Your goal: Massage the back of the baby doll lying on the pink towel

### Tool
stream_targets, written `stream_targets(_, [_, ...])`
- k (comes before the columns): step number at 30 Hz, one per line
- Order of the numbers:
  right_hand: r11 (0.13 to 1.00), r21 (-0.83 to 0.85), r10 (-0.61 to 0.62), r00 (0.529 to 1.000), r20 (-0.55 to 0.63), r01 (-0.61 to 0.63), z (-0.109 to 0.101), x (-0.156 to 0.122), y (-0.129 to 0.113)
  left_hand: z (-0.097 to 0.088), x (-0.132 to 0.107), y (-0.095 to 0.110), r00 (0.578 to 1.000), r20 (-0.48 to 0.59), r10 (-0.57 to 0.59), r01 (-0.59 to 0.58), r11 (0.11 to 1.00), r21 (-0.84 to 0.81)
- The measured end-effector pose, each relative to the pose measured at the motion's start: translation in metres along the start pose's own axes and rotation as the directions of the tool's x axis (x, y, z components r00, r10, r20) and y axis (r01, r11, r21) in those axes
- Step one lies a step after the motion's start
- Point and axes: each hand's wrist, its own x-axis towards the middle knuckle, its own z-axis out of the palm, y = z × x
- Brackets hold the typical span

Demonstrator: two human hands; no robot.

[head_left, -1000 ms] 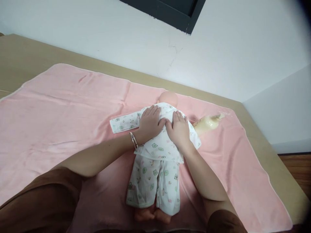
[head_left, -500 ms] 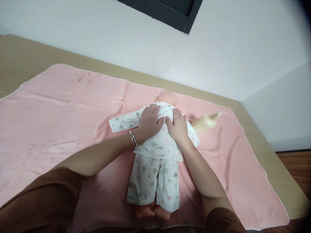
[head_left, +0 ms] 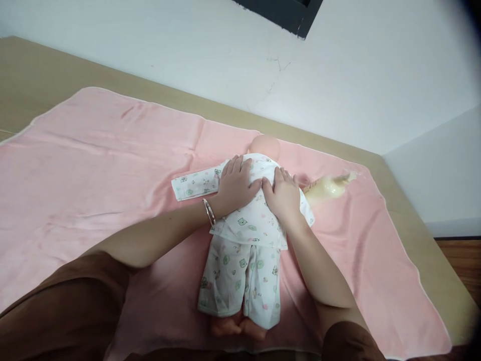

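The doll (head_left: 263,220) lies lengthwise on the pink blanket (head_left: 112,175), which is spread over the table (head_left: 417,200). Its head (head_left: 265,146) points toward the wall (head_left: 188,55) and its feet (head_left: 225,327) toward the person. The head is smooth, rounded and pale pink; no facial features are visible from this angle. The body is dressed in a white long-sleeved shirt (head_left: 246,223) printed with small green, pink and dark motifs, and in matching trousers (head_left: 225,281). The shirt hem overlaps the waist of the trousers and is slightly rumpled. One sleeve (head_left: 195,184) extends straight out to the left; the other slants downward on the right, partly covered. The trouser legs lie side by side, wide at the hems, with the bare, reddish feet protruding below.

The left hand (head_left: 237,184), with a bracelet (head_left: 209,211) at the wrist, and the right hand (head_left: 283,198) rest flat on the upper part of the shirt. Both hands are unclenched, fingers extended, clamped on nothing; the thumbs point inward and nearly meet. A pale yellow bottle (head_left: 325,188) lies on the blanket, near the right hand
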Motion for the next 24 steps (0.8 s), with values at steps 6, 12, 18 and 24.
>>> stream_targets(6, [0.989,0.139,-0.065,0.996,0.057,0.057,0.007,0.011,0.017,0.003,0.002,-0.004,0.999,0.005,0.049,-0.049,0.998,-0.028])
stream_targets(12, [0.973,0.172,-0.159,0.987,0.024,0.152,0.007,0.011,0.022,0.003,0.007,-0.010,0.957,-0.086,0.276,-0.283,0.955,-0.085])
stream_targets(18, [0.982,-0.068,-0.180,0.981,-0.069,0.175,-0.009,-0.008,-0.002,-0.003,0.001,-0.003,0.953,-0.139,0.269,-0.278,0.960,-0.046])
stream_targets(24, [0.991,-0.041,-0.128,0.992,-0.019,0.127,-0.004,-0.004,0.001,-0.002,0.000,-0.003,0.983,-0.102,0.153,-0.155,0.988,-0.016])
